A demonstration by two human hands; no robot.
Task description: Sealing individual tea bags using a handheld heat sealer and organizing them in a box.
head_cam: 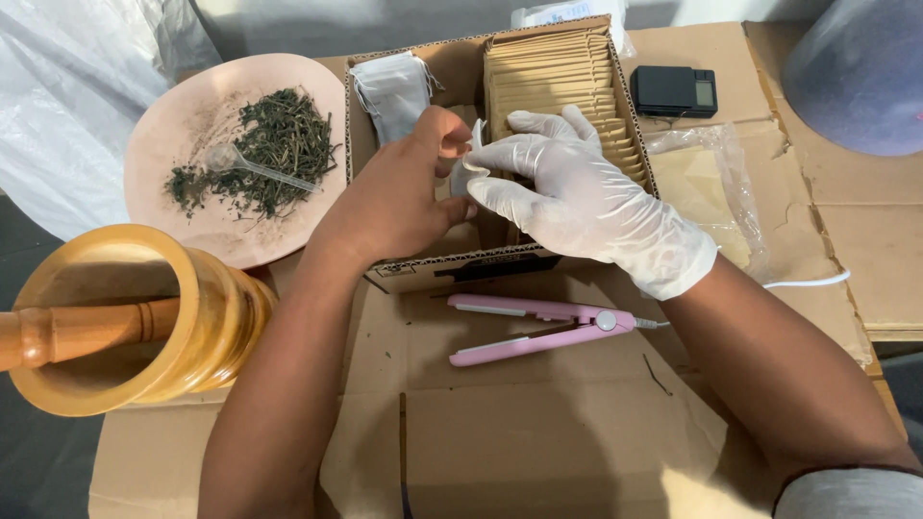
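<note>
White and thin, a small filter bag (468, 165) sits pinched between our bare left hand (404, 187) and our gloved right hand (577, 197), both grasping it above the open cardboard box (461, 261). Behind our fingers, inside the box, we see a bundle of white bags (392, 88) and a row of tan paper envelopes (558, 72). Just in front of the box lies a pink heat sealer (538, 329). To the left we find a pink plate (168, 125) of dried herbs (279, 144) with a clear plastic spoon (245, 163), a wooden mortar (207, 327) holding a pestle (77, 332), and, beyond the box, a black pocket scale (673, 91).
</note>
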